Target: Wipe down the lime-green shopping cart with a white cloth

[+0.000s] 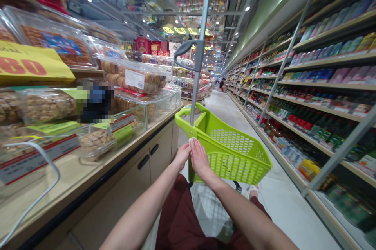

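Note:
Both of my hands meet in front of the near edge of a green wheeled shopping basket (235, 164). My left hand (183, 154) is closed, with its fingertips pinched on a small white wipe or tissue (191, 140). My right hand (199, 158) lies against the same white piece, its fingers pressed together over it. The basket's grey pole (196, 85) rises just beyond my hands, with a grey handle clip (189, 56) on it. Through its perforated sides no goods show in the basket.
On the left runs a counter (141, 140) with clear boxes of baked goods (135, 76) and a white cable (54, 171). Tall stocked shelves (329, 85) line the right. Far down the aisle (216, 105) a person (222, 85) is low beside the shelves.

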Available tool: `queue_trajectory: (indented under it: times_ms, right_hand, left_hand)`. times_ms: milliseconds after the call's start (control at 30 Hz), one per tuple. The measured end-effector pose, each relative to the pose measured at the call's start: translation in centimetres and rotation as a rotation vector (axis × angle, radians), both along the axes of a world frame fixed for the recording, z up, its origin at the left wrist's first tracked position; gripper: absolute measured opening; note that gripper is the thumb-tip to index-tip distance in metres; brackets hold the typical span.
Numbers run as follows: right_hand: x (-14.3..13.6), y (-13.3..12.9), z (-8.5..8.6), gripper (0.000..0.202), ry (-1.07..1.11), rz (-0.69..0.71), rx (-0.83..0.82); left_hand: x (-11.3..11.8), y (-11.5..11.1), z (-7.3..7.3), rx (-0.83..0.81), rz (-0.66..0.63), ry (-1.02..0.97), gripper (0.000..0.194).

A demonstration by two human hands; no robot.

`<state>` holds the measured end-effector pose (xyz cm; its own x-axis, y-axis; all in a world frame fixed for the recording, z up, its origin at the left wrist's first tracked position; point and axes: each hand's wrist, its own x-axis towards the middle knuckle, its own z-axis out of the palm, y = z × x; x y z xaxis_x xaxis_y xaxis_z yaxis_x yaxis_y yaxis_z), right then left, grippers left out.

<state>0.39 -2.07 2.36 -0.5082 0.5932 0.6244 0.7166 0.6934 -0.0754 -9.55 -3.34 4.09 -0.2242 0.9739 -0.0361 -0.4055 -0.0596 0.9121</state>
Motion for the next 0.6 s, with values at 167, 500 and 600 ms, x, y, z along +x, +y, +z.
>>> queue_trajectory:
  times_ms: [167,500,600]
  right_hand:
    - [0.0,2.4,1.1,0.051,-0.031,0.078,0.143]
    - [-0.1,5.1,1.1,0.032,-0.240,0.179,0.256]
    - [0.7,4.5,-1.9,0.026,-0.324,0.200,0.181]
  left_hand:
    - [-1.1,0.2,0.7,-0.025,-0.009,0.128,0.038]
    - [-2.8,-0.3,0.2,-0.110,0.187,1.519,0.047]
    - [-2.2,-0.8,-0.3,-0.125,0.104,1.709,0.047]
